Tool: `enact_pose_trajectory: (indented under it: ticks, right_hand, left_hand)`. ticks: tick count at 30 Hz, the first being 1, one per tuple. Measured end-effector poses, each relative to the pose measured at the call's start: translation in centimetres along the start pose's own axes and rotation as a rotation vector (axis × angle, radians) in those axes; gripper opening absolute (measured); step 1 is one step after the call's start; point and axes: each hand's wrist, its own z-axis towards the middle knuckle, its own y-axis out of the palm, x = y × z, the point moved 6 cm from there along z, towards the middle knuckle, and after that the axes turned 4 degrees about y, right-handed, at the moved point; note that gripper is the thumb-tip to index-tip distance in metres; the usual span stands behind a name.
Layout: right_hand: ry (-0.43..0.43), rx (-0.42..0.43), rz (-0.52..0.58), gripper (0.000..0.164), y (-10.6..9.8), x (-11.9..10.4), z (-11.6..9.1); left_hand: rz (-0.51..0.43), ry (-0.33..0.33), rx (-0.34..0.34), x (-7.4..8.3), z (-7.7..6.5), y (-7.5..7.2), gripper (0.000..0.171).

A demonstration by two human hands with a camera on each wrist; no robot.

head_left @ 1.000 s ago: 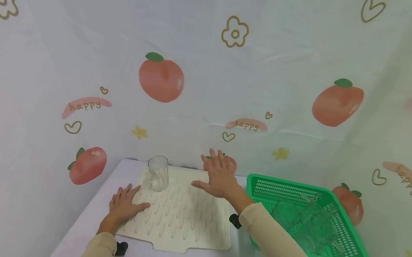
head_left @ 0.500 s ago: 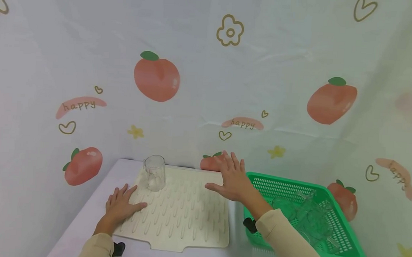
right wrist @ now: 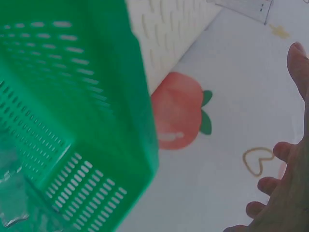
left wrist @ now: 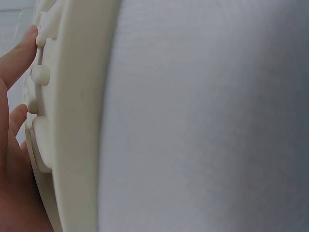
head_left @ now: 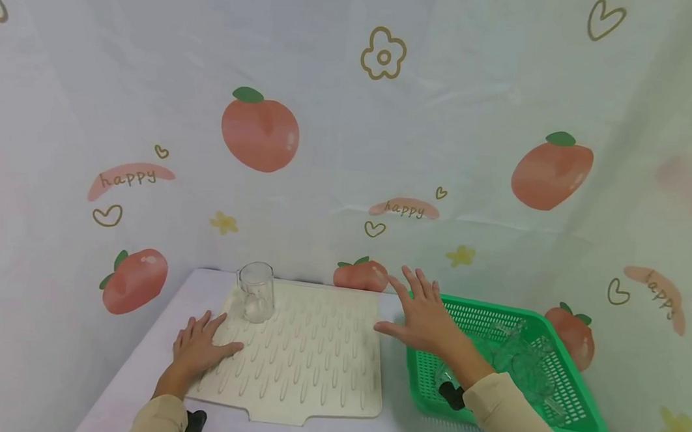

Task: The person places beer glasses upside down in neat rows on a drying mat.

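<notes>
A cream draining mat with raised ridges lies on the table. My left hand rests on its left edge, fingers spread; the left wrist view shows the fingers against the ridged side. One clear glass mug stands upright at the mat's back left corner, handle to the left. My right hand hovers with fingers spread and holds nothing, overlapping the left side of a green plastic basket in the head view. Inside the basket lie several clear glass mugs, partly hidden by the right forearm.
A white cloth table carries the mat and, to its right, the basket. Behind them hangs a white curtain printed with peaches, hearts and flowers. Black wrist devices sit at both cuffs.
My right hand has moved right, from above the mat's right side to the basket's left side. The left hand stays on the mat edge; the mug stands unmoved.
</notes>
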Motion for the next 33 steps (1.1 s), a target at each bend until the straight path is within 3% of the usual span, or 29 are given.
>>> enact_pose_trajectory:
  ticks: [18,25,33]
  right_hand:
    - [0.029,0.050,-0.014,0.100,-1.7,5.8,-4.4]
    - [0.086,0.006,0.045,0.105,-1.4,7.6,-6.0]
    - [0.123,-0.026,0.066,0.107,-1.1,9.7,-7.9]
  left_hand:
    - [-0.009,-0.014,-0.016,-0.1,0.0,0.4,0.107]
    - [0.010,0.012,0.014,-0.6,0.3,0.2,0.106]
    - [-0.016,0.034,0.035,-0.1,0.2,0.2,0.108]
